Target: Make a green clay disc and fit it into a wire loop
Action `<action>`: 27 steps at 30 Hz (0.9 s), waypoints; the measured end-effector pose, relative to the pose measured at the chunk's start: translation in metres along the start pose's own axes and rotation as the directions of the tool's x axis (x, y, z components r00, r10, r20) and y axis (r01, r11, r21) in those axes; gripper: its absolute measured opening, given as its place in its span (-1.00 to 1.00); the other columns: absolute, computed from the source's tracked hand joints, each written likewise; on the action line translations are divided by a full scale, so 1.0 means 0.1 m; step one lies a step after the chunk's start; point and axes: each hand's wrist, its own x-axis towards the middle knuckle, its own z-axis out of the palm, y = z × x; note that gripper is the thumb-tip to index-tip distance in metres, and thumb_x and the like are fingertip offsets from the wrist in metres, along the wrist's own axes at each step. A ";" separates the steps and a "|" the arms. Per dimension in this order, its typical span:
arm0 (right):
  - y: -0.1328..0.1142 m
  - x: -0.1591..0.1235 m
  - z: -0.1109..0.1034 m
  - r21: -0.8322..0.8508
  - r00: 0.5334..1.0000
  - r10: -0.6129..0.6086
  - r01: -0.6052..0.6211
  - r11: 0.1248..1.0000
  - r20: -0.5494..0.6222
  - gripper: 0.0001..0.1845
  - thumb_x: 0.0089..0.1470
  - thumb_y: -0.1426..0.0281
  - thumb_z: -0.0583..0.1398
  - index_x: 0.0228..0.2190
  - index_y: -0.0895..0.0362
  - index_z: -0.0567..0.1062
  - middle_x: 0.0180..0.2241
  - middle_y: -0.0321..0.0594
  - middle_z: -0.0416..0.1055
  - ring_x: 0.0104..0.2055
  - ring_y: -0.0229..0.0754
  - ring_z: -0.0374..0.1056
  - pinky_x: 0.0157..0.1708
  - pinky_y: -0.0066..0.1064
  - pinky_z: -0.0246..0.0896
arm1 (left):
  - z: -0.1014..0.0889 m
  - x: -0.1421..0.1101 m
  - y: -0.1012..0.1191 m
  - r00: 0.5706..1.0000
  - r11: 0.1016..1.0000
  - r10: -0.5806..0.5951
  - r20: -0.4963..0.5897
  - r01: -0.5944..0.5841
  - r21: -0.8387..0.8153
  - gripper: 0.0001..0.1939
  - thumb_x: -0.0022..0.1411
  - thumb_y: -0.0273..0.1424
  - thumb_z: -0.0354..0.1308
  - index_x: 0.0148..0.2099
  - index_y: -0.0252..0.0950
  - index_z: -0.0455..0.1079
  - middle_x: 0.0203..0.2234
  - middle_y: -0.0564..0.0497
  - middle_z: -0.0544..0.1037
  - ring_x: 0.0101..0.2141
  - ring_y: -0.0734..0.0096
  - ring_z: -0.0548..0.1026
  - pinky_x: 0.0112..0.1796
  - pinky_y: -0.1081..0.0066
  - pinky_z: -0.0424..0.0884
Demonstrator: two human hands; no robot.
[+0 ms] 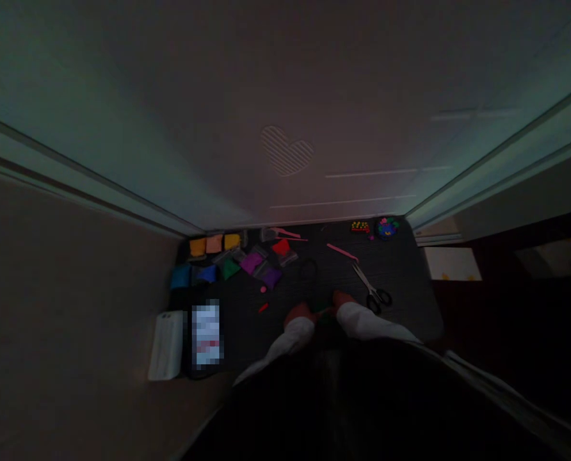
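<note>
Both of my hands are close together at the front of the dark table. My left hand (299, 312) and my right hand (342, 299) have their fingers closed on a small green piece (324, 312) between them. The scene is dim, so the exact grip and the piece's shape are hard to make out. To the right of my right hand lie black-handled scissors (372, 291), blades pointing away from me. A pink slim tool (342, 252) rests beyond them. Left of my left hand are a small red piece (263, 308) and a pink round piece (263, 289).
Small bags of coloured material, among them a green bag (230, 269), a purple bag (272, 276) and a red bag (281, 247), cover the back left. A phone-like screen (206, 334) and white box (166, 346) are at left. A blue flower-like piece (386, 228) sits back right.
</note>
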 end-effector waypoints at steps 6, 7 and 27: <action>0.10 -0.15 0.05 0.035 0.986 -0.091 0.097 0.995 -0.138 -0.58 -0.20 0.12 0.14 -0.31 0.13 0.29 -0.29 -0.16 0.34 -0.25 -0.17 0.28 -0.32 -0.42 0.10 | -0.02 -0.04 0.01 0.999 1.000 0.005 -0.054 -0.005 0.005 -0.55 -0.13 -0.07 0.05 -0.25 -0.28 0.30 -0.23 -0.15 0.44 -0.23 0.21 0.41 -0.36 0.42 0.28; 0.12 -0.19 0.06 0.042 0.980 -0.110 0.118 0.992 -0.165 -0.59 -0.19 0.13 0.13 -0.31 0.12 0.30 -0.31 -0.17 0.34 -0.26 -0.19 0.27 -0.32 -0.43 0.10 | -0.03 -0.07 0.01 0.998 1.000 0.010 -0.066 -0.010 0.004 -0.57 -0.12 -0.08 0.06 -0.26 -0.28 0.31 -0.24 -0.14 0.44 -0.23 0.23 0.41 -0.35 0.43 0.28; 0.32 -0.17 0.26 0.448 0.933 -0.092 0.251 0.858 -0.347 -0.90 -0.18 0.46 0.13 -0.48 0.16 0.41 -0.45 -0.25 0.40 -0.36 -0.28 0.28 -0.33 -0.49 0.13 | 0.07 -0.20 -0.06 0.979 0.941 -0.023 -0.201 -0.047 -0.336 -0.92 -0.12 -0.42 0.16 -0.53 -0.31 0.32 -0.46 -0.02 0.49 -0.32 0.35 0.42 -0.33 0.49 0.28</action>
